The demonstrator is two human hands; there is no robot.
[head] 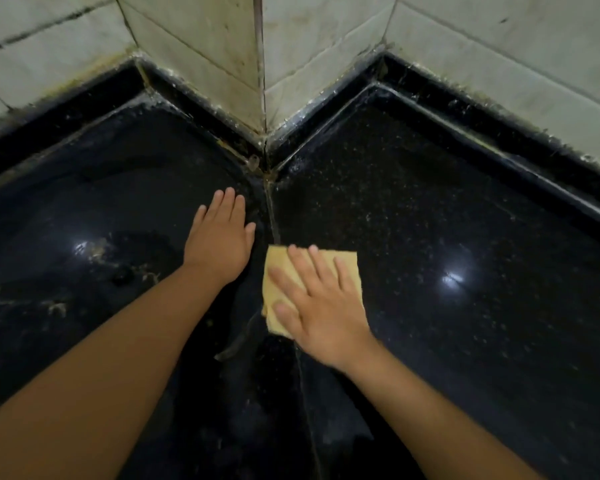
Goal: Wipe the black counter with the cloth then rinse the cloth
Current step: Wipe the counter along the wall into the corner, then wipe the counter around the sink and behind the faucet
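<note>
While right hand (321,306) presses cloth (347,263), flat on counter (465,220)

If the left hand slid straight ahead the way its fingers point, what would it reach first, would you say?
Probably the raised black ledge at the foot of the tiled wall, near the corner. The counter between it and the left hand looks bare, though depth is hard to judge.
</note>
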